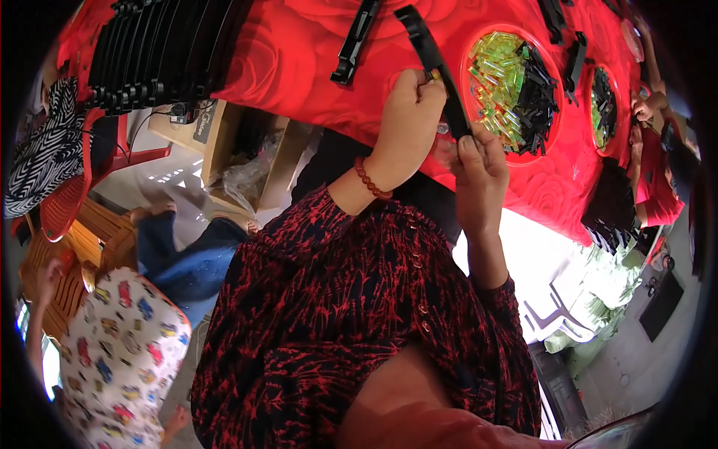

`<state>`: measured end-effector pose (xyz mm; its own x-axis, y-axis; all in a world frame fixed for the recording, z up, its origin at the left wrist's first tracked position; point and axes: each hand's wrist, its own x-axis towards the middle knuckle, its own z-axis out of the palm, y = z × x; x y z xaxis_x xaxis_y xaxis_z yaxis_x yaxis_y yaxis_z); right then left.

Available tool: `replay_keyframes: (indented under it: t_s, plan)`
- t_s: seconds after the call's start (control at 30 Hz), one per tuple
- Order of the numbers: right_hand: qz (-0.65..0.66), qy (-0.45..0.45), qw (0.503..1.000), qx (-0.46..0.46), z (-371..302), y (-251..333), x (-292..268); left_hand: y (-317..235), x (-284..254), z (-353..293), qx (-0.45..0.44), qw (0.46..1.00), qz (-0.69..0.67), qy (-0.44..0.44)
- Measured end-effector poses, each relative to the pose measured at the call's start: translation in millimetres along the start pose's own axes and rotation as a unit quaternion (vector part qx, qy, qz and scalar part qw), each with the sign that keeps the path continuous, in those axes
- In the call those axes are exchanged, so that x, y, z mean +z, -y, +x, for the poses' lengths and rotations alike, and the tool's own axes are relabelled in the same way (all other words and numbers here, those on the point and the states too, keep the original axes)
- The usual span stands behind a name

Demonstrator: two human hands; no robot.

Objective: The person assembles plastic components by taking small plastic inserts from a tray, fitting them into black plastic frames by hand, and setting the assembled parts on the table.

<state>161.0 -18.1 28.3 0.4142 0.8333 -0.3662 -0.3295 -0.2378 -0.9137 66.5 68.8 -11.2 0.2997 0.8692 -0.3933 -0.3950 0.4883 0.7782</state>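
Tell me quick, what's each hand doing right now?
Left hand: closed, holding the black strip around its middle.
Right hand: closed, holding the same strip's near end.

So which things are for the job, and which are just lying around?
Probably for the job:
long black plastic strip, being held
row of curved black plastic strips
small clear yellow-green pieces
small flat black pieces

Seemingly just around:
crumpled clear plastic bag
black-and-white patterned cloth
red plastic chair
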Motion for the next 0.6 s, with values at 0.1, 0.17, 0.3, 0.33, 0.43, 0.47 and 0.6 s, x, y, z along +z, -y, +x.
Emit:
replay_keyframes:
  t_s: [0.1,0.17,0.3,0.33,0.43,0.47,0.6]
  plan:
    - [-0.09,0.072,0.99,0.081,-0.2,-3.2,-6.2,-6.8,3.9,-1.2,0.052,0.984,0.165,-0.039]
    - [-0.104,0.096,0.987,0.078,-1.4,0.8,1.3,-8.7,4.6,-2.2,0.068,0.954,0.287,-0.057]
    - [-0.123,0.127,0.982,0.058,-2.1,2.9,8.7,-11.4,4.6,-2.0,0.088,0.936,0.336,-0.059]
    - [-0.118,0.128,0.983,0.052,-2.5,3.7,10.1,-8.4,4.3,-1.0,0.108,0.94,0.316,-0.065]
    - [-0.151,0.168,0.974,0.035,-0.5,-5.5,2.7,-7.9,4.4,-0.4,0.109,0.941,0.309,-0.08]
    - [-0.152,0.169,0.973,0.036,-0.9,-5.4,4.0,-8.9,5.2,-0.3,0.091,0.938,0.322,-0.087]
    - [-0.186,0.149,0.971,0.012,-2.8,-6.6,8.7,-3.6,4.3,4.3,0.091,0.94,0.316,-0.092]
